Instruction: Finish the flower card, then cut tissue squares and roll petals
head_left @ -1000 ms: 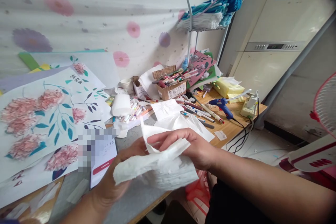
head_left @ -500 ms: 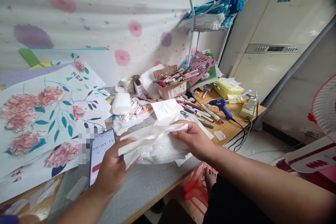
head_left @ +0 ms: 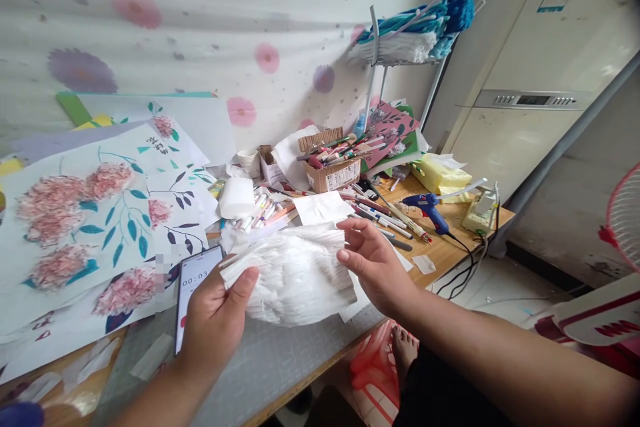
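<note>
My left hand (head_left: 217, 313) pinches the left end of a wad of white tissue paper (head_left: 297, 277), with the thumb across its front. The tissue is crinkled, seems layered along the top edge, and hangs over the grey table mat (head_left: 270, 367). At its right end is my right hand (head_left: 375, 263), thumb and fingers parted; whether a fingertip touches the paper I cannot tell. Behind my left hand, partly covered, lies a phone (head_left: 193, 280) with a timer on its screen. A flat white sheet (head_left: 323, 207) lies just beyond the tissue.
Paper artworks with pink crinkled flowers (head_left: 55, 200) cover the left side. A cardboard box (head_left: 334, 177) of pens, loose markers (head_left: 385, 217), a blue glue gun (head_left: 427, 210) and a yellow tissue pack (head_left: 440, 177) fill the back and right. A fan (head_left: 625, 213) stands far right.
The tissue has turned so its broad crinkled face shows. My right hand's fingers have opened away from its right edge, while my left hand keeps its hold. The view has shifted slightly.
</note>
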Available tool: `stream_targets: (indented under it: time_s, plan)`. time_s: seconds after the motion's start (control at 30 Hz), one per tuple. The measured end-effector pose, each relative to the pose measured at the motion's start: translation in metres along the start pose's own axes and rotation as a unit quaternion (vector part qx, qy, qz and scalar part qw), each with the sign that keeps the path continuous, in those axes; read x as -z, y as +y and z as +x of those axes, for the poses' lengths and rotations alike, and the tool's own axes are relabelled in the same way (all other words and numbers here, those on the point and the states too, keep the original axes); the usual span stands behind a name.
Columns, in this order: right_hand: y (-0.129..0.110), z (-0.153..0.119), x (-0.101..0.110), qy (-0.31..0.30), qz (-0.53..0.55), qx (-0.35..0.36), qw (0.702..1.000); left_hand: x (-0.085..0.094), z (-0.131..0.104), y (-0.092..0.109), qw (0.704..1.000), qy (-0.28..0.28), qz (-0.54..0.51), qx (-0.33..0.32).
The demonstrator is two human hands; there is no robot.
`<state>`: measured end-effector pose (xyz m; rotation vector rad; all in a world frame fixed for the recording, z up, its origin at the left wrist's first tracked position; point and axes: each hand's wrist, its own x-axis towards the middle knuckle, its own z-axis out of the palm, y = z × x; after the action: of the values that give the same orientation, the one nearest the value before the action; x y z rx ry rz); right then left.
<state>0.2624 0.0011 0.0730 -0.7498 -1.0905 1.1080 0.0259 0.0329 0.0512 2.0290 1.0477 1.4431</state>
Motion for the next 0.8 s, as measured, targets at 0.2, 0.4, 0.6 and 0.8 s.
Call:
stream_targets:
  time_s: [0.2,0.4,0.6,0.8]
  plan:
    - [0.001,0.004,-0.001,0.058,0.048,-0.06,0.995,0.004,0.006,0.012,0.998,-0.014,0.019,-0.065]
    - [0.003,0.005,-0.002,0.036,0.063,-0.046,0.996,0.006,0.004,0.006,0.983,0.013,0.105,-0.147]
    - [-0.003,0.008,0.005,-0.024,0.019,-0.006,0.999,0.012,0.001,-0.006,0.96,0.023,0.141,-0.242]
    - [-0.007,0.007,0.013,-0.083,0.002,0.023,0.996,0.015,0.001,-0.005,0.96,0.01,0.135,-0.245]
